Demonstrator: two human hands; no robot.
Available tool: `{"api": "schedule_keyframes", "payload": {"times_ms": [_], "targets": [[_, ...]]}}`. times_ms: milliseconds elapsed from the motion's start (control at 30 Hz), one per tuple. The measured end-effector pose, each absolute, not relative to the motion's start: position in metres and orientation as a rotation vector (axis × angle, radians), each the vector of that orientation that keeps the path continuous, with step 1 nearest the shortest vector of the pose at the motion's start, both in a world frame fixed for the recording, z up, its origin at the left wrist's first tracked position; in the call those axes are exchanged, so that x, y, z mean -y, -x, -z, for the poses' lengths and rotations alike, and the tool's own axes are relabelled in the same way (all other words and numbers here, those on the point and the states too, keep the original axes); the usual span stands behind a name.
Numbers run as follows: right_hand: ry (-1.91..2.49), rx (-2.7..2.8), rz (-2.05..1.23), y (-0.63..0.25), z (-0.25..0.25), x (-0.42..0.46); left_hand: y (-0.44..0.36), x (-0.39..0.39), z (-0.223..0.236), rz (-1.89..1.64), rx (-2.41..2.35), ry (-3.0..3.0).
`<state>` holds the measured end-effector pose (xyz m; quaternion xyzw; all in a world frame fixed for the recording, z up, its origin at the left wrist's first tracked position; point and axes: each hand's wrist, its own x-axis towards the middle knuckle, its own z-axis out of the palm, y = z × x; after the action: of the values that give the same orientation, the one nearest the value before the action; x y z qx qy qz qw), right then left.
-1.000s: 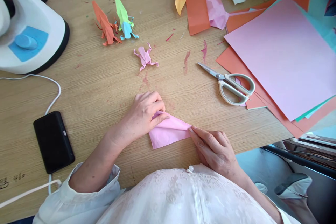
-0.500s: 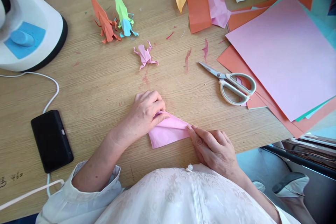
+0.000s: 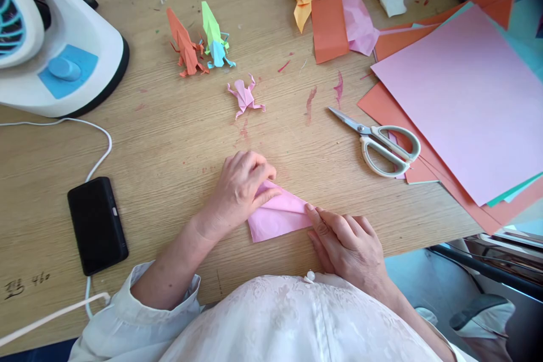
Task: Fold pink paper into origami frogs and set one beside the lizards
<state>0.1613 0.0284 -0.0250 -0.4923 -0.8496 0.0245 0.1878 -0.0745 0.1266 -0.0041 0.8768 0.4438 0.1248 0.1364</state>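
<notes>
A folded pink paper (image 3: 278, 216) lies flat on the wooden table (image 3: 169, 141) near its front edge. My left hand (image 3: 241, 188) rests on the paper's left upper part, fingers curled and pressing it down. My right hand (image 3: 345, 240) presses the paper's right tip with its fingertips held together. A small pink origami frog (image 3: 245, 96) sits farther back, with an orange one (image 3: 185, 45) and a green-and-blue one (image 3: 215, 37) behind it.
White-handled scissors (image 3: 379, 138) lie to the right beside a stack of pink and orange sheets (image 3: 462, 96). A white iron (image 3: 59, 51) stands back left, its cord running past a black phone (image 3: 97, 225). Paper scraps (image 3: 322, 5) pile at the back.
Both hands and the pink paper stay in place on the table; my right fingertips have crept slightly along the paper's right tip. The view has shifted a little.
</notes>
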Motion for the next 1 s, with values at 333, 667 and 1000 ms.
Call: {"api": "schedule_keyframes", "payload": {"times_ms": [333, 667, 1000], "targets": [[1.357, 2.396, -0.087, -0.163, 0.025, -0.029, 0.08, -0.097, 0.001, -0.35, -1.058, -2.75], [1.354, 2.414, -0.059, -0.162, 0.027, -0.027, 0.079, -0.075, 0.002, -0.272, -1.118, -2.804], [1.353, 2.427, -0.056, -0.163, 0.025, -0.028, 0.074, -0.067, -0.002, -0.087, -1.176, -2.883]]}}
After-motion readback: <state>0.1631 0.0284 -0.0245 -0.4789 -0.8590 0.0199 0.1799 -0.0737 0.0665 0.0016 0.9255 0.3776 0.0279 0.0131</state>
